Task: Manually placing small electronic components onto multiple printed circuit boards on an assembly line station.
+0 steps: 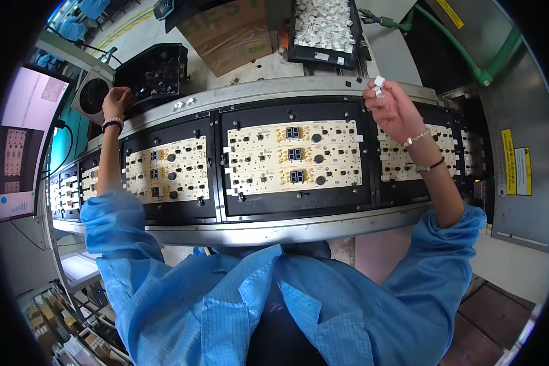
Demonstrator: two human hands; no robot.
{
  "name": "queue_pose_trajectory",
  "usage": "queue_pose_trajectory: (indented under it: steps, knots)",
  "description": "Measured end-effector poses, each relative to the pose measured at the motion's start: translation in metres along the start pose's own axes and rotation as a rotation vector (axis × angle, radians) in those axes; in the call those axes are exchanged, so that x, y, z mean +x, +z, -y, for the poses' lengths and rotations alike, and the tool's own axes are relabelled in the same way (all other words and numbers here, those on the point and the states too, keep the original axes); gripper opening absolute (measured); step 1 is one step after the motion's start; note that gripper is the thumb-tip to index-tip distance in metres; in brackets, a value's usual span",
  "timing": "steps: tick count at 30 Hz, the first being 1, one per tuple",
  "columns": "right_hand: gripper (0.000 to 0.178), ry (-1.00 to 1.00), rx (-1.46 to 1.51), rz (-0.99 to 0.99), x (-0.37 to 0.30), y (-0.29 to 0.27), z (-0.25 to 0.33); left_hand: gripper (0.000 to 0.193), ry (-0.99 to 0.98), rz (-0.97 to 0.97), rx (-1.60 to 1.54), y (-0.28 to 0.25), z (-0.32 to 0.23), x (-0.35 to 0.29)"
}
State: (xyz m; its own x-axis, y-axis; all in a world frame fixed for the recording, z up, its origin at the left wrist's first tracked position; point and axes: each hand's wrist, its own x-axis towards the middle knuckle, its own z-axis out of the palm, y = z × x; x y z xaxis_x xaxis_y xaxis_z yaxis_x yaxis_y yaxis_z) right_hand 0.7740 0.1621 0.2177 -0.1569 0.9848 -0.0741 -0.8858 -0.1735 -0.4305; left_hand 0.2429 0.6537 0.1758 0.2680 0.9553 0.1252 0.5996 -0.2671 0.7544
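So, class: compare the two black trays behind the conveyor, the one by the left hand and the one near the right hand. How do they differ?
The left black tray holds small dark parts; the right black tray is heaped with small white parts. The left hand rests at the left tray's edge; the right hand is clear of the right tray, pinching a white part. Both sit behind the conveyor.

You wear a light blue, fine-checked work smock with a collar, its loose long sleeves pushed up and bunched at the elbows, forearms bare. On your left hand (116,101) side, a dark band and a pale beaded bracelet circle the wrist. Your right hand (393,110) side carries a beaded bracelet and a thin black band.
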Motion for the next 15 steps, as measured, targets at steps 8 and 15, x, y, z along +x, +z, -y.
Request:
queue_pose_trajectory:
  steps: [8,15]
  knots:
    - [0.024,-0.104,-0.133,-0.386,-0.035,0.007,-0.035,0.013,0.415,0.063,-0.451,0.095,-0.202,-0.170]
    - [0.018,-0.203,-0.257,-0.333,-0.023,0.031,-0.058,0.011,0.596,0.485,-0.058,0.181,-0.228,-0.260]
